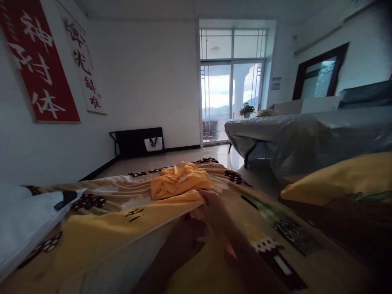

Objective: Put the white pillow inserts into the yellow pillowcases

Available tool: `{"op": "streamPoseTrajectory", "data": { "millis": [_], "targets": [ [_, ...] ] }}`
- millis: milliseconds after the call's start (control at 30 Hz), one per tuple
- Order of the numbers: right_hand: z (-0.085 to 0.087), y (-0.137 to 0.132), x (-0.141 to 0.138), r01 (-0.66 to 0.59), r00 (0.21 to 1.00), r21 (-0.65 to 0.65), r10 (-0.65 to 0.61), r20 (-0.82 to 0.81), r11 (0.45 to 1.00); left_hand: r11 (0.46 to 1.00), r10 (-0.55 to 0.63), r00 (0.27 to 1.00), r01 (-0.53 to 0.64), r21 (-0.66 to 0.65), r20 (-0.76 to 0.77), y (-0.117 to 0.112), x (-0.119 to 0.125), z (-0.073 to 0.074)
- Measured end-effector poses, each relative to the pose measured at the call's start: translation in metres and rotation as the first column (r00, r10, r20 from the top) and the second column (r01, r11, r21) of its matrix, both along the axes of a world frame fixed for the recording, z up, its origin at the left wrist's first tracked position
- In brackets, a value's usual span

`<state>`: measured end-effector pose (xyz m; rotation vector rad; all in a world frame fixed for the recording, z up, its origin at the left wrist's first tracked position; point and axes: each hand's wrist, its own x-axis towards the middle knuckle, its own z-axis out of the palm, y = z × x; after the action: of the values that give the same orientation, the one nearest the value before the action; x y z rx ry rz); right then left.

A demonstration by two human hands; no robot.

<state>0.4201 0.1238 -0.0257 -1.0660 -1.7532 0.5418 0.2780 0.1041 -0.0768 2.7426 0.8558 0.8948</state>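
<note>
A yellow patterned quilt cover (101,228) lies spread over the bed in front of me. My left hand (183,239) is closed on its folded edge near the middle of the view, dark in shadow. My right hand (216,210) pinches the same edge just to the right, fingers pressed into the cloth. A crumpled yellow garment or cloth (179,179) lies on the cover just beyond both hands.
A white pillow (21,220) lies at the left, a yellow pillow (339,177) at the right. A plastic-covered table (275,130) stands beyond the bed. A black rack (137,141) stands by the wall near the glass balcony door (229,98).
</note>
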Motion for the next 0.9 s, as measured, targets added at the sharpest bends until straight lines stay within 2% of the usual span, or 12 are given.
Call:
{"op": "streamPoseTrajectory", "data": {
  "millis": [133,233,300,333,367,433,467,500,567,733,900],
  "targets": [
    [-0.003,0.002,-0.003,0.035,0.994,-0.068,-0.042,-0.101,0.997,0.987,-0.001,0.958,0.046,-0.151,0.287,-0.004,-0.005,0.006],
    [-0.005,0.002,-0.006,-0.012,0.973,-0.15,-0.023,-0.231,0.989,0.99,-0.018,0.928,0.069,-0.123,0.372,-0.007,-0.007,0.012],
    [-0.006,0.003,-0.008,-0.072,0.945,-0.184,0.008,-0.328,0.98,0.998,-0.061,0.93,0.053,0.033,0.361,-0.007,-0.007,0.011],
    [-0.007,0.003,-0.008,-0.108,0.928,-0.193,0.029,-0.371,0.975,0.985,-0.098,0.937,0.043,0.167,0.335,-0.006,-0.008,0.008],
    [-0.007,0.003,-0.008,-0.141,0.913,-0.196,0.051,-0.404,0.97,0.947,-0.126,0.948,0.027,0.32,0.294,-0.006,-0.008,0.004],
    [-0.007,0.002,-0.008,-0.171,0.898,-0.194,0.071,-0.435,0.966,0.819,-0.104,0.971,-0.039,0.573,0.215,-0.006,-0.01,-0.003],
    [-0.006,0.002,-0.008,-0.171,0.898,-0.19,0.074,-0.434,0.967,0.759,-0.067,0.98,-0.071,0.647,0.187,-0.007,-0.011,-0.005],
    [-0.006,0.002,-0.008,-0.162,0.899,-0.184,0.068,-0.433,0.969,0.725,-0.026,0.987,-0.089,0.682,0.156,-0.008,-0.012,-0.006],
    [-0.005,0.001,-0.008,-0.17,0.895,-0.179,0.075,-0.441,0.969,0.716,0.038,0.995,-0.088,0.693,0.088,-0.012,-0.013,-0.003],
    [-0.005,0.0,-0.01,-0.321,0.838,-0.204,0.177,-0.516,0.925,0.734,0.073,0.997,-0.072,0.675,0.026,-0.016,-0.009,0.011],
    [-0.007,-0.001,-0.009,-0.343,0.856,-0.186,0.225,-0.466,0.921,0.715,0.195,0.974,-0.223,0.662,0.118,-0.011,-0.004,0.006]
  ]
}}
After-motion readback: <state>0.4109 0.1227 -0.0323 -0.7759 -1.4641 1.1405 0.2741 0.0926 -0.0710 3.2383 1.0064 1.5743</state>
